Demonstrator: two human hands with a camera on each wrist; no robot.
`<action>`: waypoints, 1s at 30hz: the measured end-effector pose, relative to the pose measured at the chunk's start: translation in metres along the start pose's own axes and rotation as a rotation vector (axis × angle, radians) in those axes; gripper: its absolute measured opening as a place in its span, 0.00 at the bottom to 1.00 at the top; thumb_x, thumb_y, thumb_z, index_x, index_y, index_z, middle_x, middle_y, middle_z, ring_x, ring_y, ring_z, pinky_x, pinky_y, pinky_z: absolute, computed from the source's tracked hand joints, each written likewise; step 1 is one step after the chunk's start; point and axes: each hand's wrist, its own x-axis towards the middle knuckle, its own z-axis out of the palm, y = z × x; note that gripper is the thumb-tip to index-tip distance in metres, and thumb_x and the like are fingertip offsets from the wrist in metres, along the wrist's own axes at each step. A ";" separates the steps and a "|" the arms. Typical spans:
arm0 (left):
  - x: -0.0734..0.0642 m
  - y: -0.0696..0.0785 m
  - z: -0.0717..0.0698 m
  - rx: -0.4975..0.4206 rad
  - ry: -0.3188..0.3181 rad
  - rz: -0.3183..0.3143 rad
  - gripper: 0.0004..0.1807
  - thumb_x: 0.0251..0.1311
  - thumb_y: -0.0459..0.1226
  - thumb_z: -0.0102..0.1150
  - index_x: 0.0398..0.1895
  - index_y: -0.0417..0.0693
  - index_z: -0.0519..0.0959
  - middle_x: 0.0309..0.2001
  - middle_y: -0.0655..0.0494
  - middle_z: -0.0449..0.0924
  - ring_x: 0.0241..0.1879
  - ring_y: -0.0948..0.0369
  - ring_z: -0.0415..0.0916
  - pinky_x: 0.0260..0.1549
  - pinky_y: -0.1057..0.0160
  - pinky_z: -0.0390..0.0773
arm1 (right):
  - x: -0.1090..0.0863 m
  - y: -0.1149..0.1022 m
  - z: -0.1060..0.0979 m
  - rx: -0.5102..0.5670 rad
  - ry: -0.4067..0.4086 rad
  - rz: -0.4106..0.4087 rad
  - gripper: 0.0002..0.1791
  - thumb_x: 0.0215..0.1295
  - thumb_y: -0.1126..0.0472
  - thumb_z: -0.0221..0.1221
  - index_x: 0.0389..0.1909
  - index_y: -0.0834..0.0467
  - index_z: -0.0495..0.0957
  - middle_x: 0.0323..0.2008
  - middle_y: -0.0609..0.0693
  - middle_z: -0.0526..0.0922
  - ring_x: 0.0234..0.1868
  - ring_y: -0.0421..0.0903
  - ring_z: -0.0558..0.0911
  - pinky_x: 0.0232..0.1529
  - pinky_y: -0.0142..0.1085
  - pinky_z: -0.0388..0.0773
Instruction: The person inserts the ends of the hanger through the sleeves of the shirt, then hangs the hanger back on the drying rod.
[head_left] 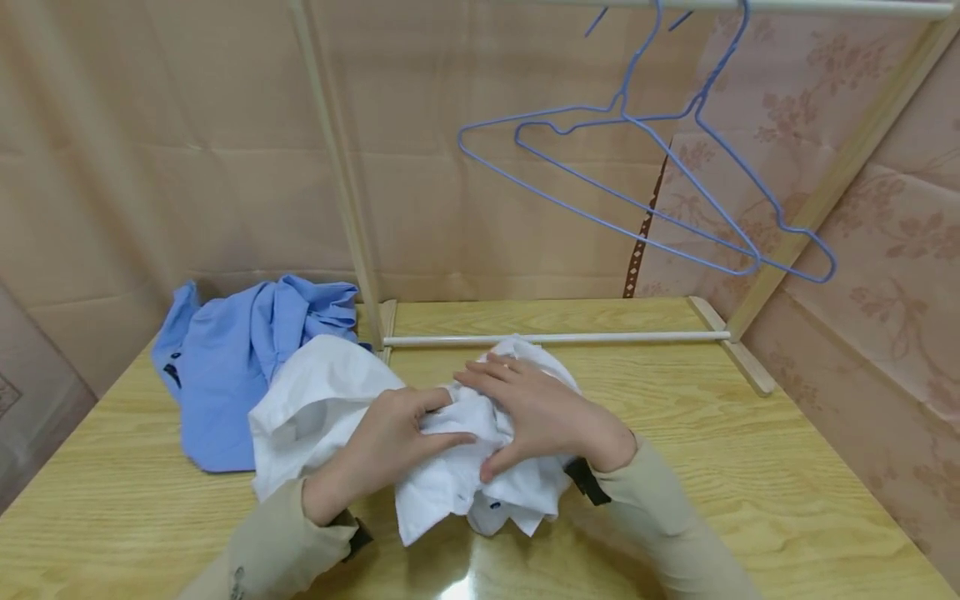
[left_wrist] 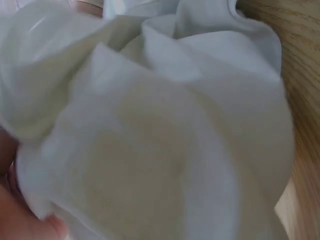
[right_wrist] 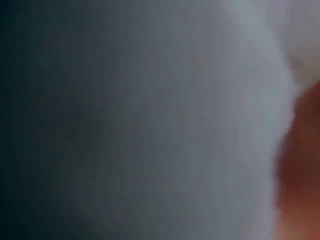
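A bunched-up white shirt [head_left: 330, 392] with a small dark button lies over the wooden table, between both hands. My left hand [head_left: 390, 446] grips its middle folds, thumb on top and some fingers hidden in the cloth. Across from it, my right hand [head_left: 543, 412] holds the bunched right part, fingers over the top and thumb toward me. In the left wrist view, white cloth [left_wrist: 150, 140] fills most of the picture, with a bit of the hand at the lower left. Blurred cloth [right_wrist: 165, 120] covers most of the right wrist view.
A crumpled blue shirt [head_left: 232, 367] lies on the table's left side, against the white one. Behind stands a wooden rack with a low white bar [head_left: 637, 337]. Two blue wire hangers [head_left: 570, 204] hang from its top rail [head_left: 847, 7]. Curtains [head_left: 187, 167] close off the back.
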 end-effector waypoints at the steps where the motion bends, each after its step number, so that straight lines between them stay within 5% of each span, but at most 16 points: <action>1: 0.000 0.000 0.000 -0.009 -0.001 0.004 0.15 0.45 0.44 0.68 0.17 0.55 0.70 0.15 0.69 0.56 0.17 0.73 0.55 0.17 0.75 0.58 | 0.000 0.002 0.003 -0.006 -0.025 0.026 0.57 0.35 0.29 0.63 0.67 0.51 0.57 0.65 0.50 0.62 0.65 0.52 0.61 0.63 0.49 0.56; 7: 0.000 0.001 -0.001 -0.068 0.041 0.001 0.08 0.47 0.41 0.67 0.23 0.53 0.76 0.19 0.68 0.70 0.18 0.73 0.58 0.19 0.73 0.65 | 0.009 0.009 0.016 -0.096 0.007 0.071 0.36 0.44 0.39 0.65 0.54 0.51 0.72 0.46 0.45 0.79 0.44 0.44 0.78 0.46 0.39 0.72; 10: 0.001 -0.001 -0.002 -0.066 0.078 -0.009 0.06 0.48 0.40 0.66 0.24 0.53 0.77 0.21 0.67 0.74 0.19 0.72 0.62 0.20 0.72 0.66 | 0.011 0.009 0.018 -0.150 0.096 0.072 0.20 0.48 0.44 0.65 0.37 0.50 0.76 0.28 0.41 0.79 0.27 0.39 0.76 0.30 0.34 0.72; 13: 0.002 -0.003 -0.003 -0.080 0.136 -0.005 0.05 0.50 0.37 0.66 0.28 0.52 0.78 0.26 0.65 0.79 0.25 0.71 0.71 0.26 0.69 0.72 | 0.010 0.011 0.017 -0.201 0.164 0.116 0.15 0.50 0.45 0.64 0.26 0.50 0.71 0.17 0.39 0.71 0.18 0.37 0.68 0.20 0.32 0.65; 18: 0.003 -0.007 -0.008 -0.105 0.230 0.037 0.07 0.50 0.31 0.64 0.32 0.49 0.79 0.34 0.61 0.79 0.38 0.65 0.76 0.36 0.60 0.76 | 0.009 0.018 0.014 -0.207 0.244 0.243 0.11 0.54 0.49 0.62 0.26 0.50 0.72 0.16 0.42 0.73 0.19 0.41 0.73 0.20 0.37 0.68; 22: 0.003 -0.007 -0.014 -0.040 0.258 0.044 0.07 0.51 0.31 0.63 0.34 0.48 0.78 0.38 0.58 0.77 0.41 0.62 0.75 0.39 0.60 0.75 | 0.008 0.022 0.012 -0.126 0.333 0.376 0.09 0.55 0.52 0.60 0.37 0.49 0.77 0.24 0.48 0.81 0.27 0.49 0.80 0.25 0.43 0.72; 26: 0.003 -0.006 -0.020 0.041 0.218 0.005 0.07 0.52 0.33 0.63 0.35 0.47 0.78 0.35 0.58 0.75 0.37 0.62 0.73 0.34 0.62 0.74 | 0.008 0.026 0.009 0.000 0.399 0.477 0.13 0.55 0.54 0.57 0.42 0.51 0.78 0.29 0.53 0.83 0.30 0.54 0.81 0.27 0.47 0.72; 30: 0.004 -0.007 -0.020 0.100 0.047 -0.075 0.08 0.53 0.37 0.63 0.36 0.48 0.78 0.30 0.60 0.75 0.30 0.65 0.71 0.29 0.67 0.72 | 0.007 0.028 0.004 0.177 0.459 0.530 0.12 0.57 0.56 0.56 0.39 0.55 0.78 0.31 0.55 0.82 0.33 0.54 0.80 0.32 0.47 0.73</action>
